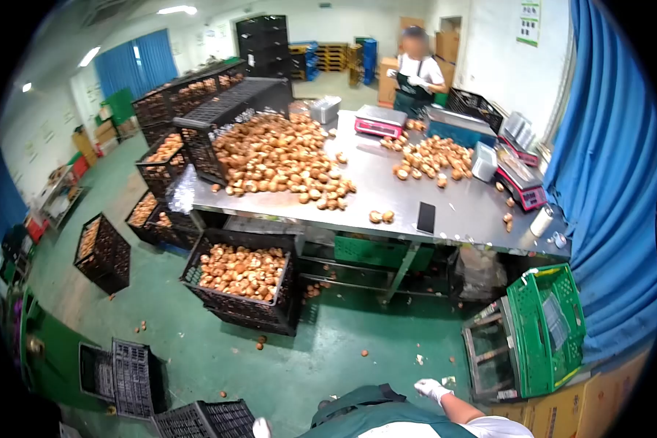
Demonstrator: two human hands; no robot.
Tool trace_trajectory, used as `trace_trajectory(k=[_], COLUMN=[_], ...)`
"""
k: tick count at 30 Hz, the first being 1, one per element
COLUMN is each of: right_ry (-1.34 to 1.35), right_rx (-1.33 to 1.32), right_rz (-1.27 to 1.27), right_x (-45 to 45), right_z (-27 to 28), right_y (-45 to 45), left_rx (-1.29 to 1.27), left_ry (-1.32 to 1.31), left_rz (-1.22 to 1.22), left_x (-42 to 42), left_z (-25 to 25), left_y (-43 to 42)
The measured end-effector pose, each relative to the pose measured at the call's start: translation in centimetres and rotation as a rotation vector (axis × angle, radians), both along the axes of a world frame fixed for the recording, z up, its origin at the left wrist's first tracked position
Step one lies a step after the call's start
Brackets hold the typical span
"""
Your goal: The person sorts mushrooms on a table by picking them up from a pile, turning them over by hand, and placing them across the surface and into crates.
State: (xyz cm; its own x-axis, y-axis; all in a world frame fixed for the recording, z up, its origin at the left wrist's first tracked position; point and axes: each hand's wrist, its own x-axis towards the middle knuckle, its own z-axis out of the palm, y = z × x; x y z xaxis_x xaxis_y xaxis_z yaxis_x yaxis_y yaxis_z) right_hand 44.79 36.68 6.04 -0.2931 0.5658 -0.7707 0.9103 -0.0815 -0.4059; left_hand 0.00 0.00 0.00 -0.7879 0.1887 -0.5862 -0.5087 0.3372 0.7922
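Note:
My right hand [432,389], in a white glove, hangs beside my green apron [365,401] above the green floor. Its fingers look loosely stretched, with nothing visible in them. At the bottom edge only a small white-gloved part of my left hand [261,428] shows, close to a black plastic crate [206,420]; its fingers cannot be made out. In front of me a black crate full of brown mushrooms [242,271] rests on another crate by the metal table [372,179]. A large heap of mushrooms [281,157] spills from a tipped black crate [233,102] onto the table.
Red scales [381,121], a smaller mushroom pile [438,157], a phone [426,217] and a white can [541,220] are on the table. A co-worker [418,69] stands behind it. Green crate [547,328] at right, black crates [133,376] at left; stray mushrooms [260,344] dot the floor.

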Motion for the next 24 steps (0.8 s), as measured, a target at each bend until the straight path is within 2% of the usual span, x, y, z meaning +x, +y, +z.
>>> trace_trajectory(k=[1,2,3,4,5,6,7,9,10,11,13,15,16,17,18,19,21,22,23,24], right_ry=[0.007,0.101,0.29,0.286,0.267,0.248,0.263,0.227,0.205,0.212,0.313,0.521,0.668,0.614,0.539,0.453,0.446,0.399,0.414,0.446], right_rx=[0.051,0.087,-0.009,0.022,0.036,0.114,0.121,0.291,0.351,0.341,0.627,0.722,0.751,0.854,0.963,1.032,1.069,1.076,1.091,1.056], right_rz=[-0.047,-0.142,-0.226,-0.277,-0.322,-0.31,-0.322,-0.16,-0.122,-0.109,0.072,0.008,-0.034,0.094,0.212,0.329,0.524,0.629,0.736,0.74], right_x=[1.4,3.3,-9.0,-9.2,-8.4,-8.0,-9.4,-9.6,-9.7,-11.2,-14.9,-19.7,-23.7,-25.6,-28.3,-30.1,-33.2,-35.0,-35.5,-35.9], right_z=[2.5,2.7,-1.9,-0.8,0.8,1.6,1.0,0.8,2.4,3.5,5.7,9.9,12.1,13.9,16.0,16.5,17.9,17.3,16.9,15.9], right_y=[-0.7,-1.1,-4.0,-2.1,-1.4,2.9,4.3,9.0,11.0,13.3,19.3,25.2,27.3,31.9,36.8,39.2,42.6,43.9,44.6,45.2], left_rx=[-0.004,0.072,0.02,-0.036,-0.015,0.096,0.101,0.067,0.033,0.009,0.02,-0.164,-0.29,-0.327,-0.301,-0.316,-0.299,-0.197,-0.197,-0.211], left_ry=[-0.037,-0.037,0.109,0.121,0.151,0.151,0.166,0.296,0.291,0.389,0.3,0.095,0.094,0.137,0.139,0.015,-0.082,-0.088,-0.088,-0.058], left_rz=[-0.027,-0.085,-0.153,-0.254,-0.289,-0.332,-0.345,-0.516,-0.551,-0.611,-0.566,-0.672,-0.734,-0.803,-0.751,-0.615,-0.401,-0.301,-0.282,-0.287], left_x=[2.0,2.0,-12.2,-13.3,-12.2,-12.4,-14.0,-12.7,-11.3,-11.0,-10.0,-6.7,-4.7,-3.6,-3.9,-3.5,-3.1,-4.1,-4.1,-4.3], left_z=[-0.1,-1.0,3.2,3.3,4.3,3.0,4.4,6.2,6.3,5.6,-0.3,3.4,2.7,0.9,1.9,0.7,-0.7,-2.0,-2.8,-2.8], left_y=[0.0,2.6,2.1,7.6,11.7,18.6,22.0,29.0,30.8,31.5,32.0,32.2,26.8,27.2,30.0,29.6,29.3,28.8,28.5,28.7])
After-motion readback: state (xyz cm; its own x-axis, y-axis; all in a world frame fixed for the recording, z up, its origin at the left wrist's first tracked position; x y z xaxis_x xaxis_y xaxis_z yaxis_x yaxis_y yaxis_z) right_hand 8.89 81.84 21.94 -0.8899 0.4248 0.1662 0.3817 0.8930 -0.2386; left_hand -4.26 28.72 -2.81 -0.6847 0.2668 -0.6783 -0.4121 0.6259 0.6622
